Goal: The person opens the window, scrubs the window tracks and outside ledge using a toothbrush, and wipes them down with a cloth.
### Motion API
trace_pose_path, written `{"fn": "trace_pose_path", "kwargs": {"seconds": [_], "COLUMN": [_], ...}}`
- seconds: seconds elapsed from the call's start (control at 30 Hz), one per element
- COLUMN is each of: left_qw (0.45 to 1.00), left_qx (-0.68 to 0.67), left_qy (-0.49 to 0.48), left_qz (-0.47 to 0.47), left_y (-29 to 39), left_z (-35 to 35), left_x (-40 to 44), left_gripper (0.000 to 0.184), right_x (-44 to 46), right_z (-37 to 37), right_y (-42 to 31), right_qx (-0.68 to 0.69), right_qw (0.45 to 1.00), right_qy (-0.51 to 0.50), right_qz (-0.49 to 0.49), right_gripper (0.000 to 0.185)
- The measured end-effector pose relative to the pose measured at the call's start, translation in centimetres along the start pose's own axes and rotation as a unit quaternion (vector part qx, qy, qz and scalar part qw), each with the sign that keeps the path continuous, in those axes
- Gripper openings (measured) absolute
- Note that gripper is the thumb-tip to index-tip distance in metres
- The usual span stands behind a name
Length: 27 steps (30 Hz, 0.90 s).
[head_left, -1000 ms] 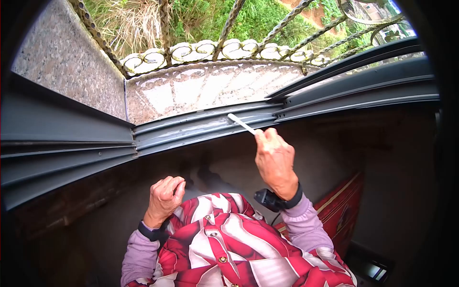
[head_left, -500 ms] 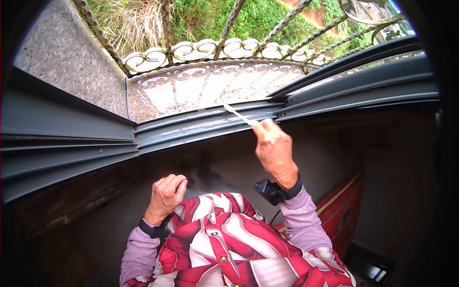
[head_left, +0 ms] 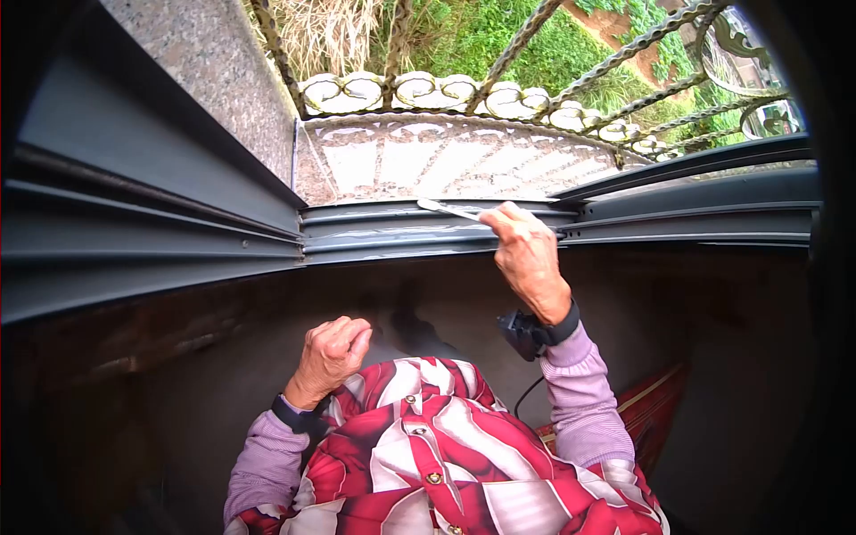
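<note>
A thin white brush-like tool (head_left: 450, 209) is pinched in my right hand (head_left: 529, 256), its head at the outer ridge of the grey metal window track (head_left: 392, 234). The track looks wet or shiny in places. My left hand (head_left: 334, 355) is curled closed in front of my chest, away from the track. Whether it holds anything is hidden by the fingers. A black device on a strap (head_left: 535, 333) sits at my right wrist, and a dark band (head_left: 292, 415) goes round my left wrist.
Beyond the track are a stone sill (head_left: 392, 165) and a twisted metal railing (head_left: 508, 53). Grey window frames stand at left (head_left: 134, 205) and right (head_left: 704, 205). A red panel (head_left: 655, 406) is low at the right.
The view has turned, shifting the window and railing to the right in the picture. My right hand has moved the tool from the middle of the track to its outer ridge; my left hand stays curled.
</note>
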<state>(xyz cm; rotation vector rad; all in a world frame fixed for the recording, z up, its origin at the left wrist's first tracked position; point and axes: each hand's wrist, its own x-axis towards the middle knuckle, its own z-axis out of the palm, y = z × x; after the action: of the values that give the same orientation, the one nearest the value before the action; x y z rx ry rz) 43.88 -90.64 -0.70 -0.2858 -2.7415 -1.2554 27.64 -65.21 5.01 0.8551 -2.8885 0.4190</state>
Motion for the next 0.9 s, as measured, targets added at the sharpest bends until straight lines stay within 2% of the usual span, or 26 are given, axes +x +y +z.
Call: {"fn": "trace_pose_path", "kwargs": {"seconds": [0.17, 0.2, 0.3, 0.43, 0.5, 0.7, 0.8, 0.83, 0.9], "left_qw": [1.000, 1.000, 1.000, 1.000, 1.000, 1.000, 1.000, 1.000, 1.000], "left_qx": [0.010, 0.011, 0.011, 0.007, 0.009, -0.001, 0.001, 0.002, 0.001], "left_qy": [0.005, 0.007, 0.017, 0.013, 0.021, -0.009, -0.003, -0.001, 0.010], "left_qz": [-0.011, -0.017, -0.014, -0.018, -0.021, -0.027, -0.024, -0.026, -0.024], "left_y": [0.2, 0.2, 0.0, 0.1, 0.4, 0.3, 0.4, 0.3, 0.0], "left_z": [-0.5, -0.6, -0.5, -0.4, -0.5, 0.0, -0.1, -0.1, 0.1], "left_x": [-0.1, -0.3, -0.7, -0.7, -0.9, -1.1, -1.1, -1.4, -1.4], "left_gripper": [0.008, 0.008, 0.008, 0.008, 0.008, 0.007, 0.007, 0.007, 0.007], "right_x": [1.2, 1.0, 0.0, 0.4, 0.7, 0.6, 0.6, 0.4, 0.5], "right_z": [-0.9, -1.6, -0.1, 0.8, -0.2, 1.8, 1.4, 0.7, 0.4], "right_y": [-1.4, -1.6, -1.2, 0.2, 0.2, -2.8, -2.1, -2.1, -1.3], "right_qx": [0.027, 0.038, 0.035, 0.090, 0.099, 0.081, 0.086, 0.083, 0.111], "right_qw": [0.998, 0.999, 0.996, 0.996, 0.992, 0.996, 0.996, 0.995, 0.984], "right_qy": [0.049, 0.001, 0.040, 0.021, 0.077, 0.012, 0.037, 0.051, 0.136], "right_qz": [-0.033, -0.024, -0.074, -0.016, 0.017, -0.040, -0.008, 0.037, 0.035], "right_gripper": [0.033, 0.033, 0.030, 0.031, 0.031, 0.024, 0.023, 0.022, 0.024]}}
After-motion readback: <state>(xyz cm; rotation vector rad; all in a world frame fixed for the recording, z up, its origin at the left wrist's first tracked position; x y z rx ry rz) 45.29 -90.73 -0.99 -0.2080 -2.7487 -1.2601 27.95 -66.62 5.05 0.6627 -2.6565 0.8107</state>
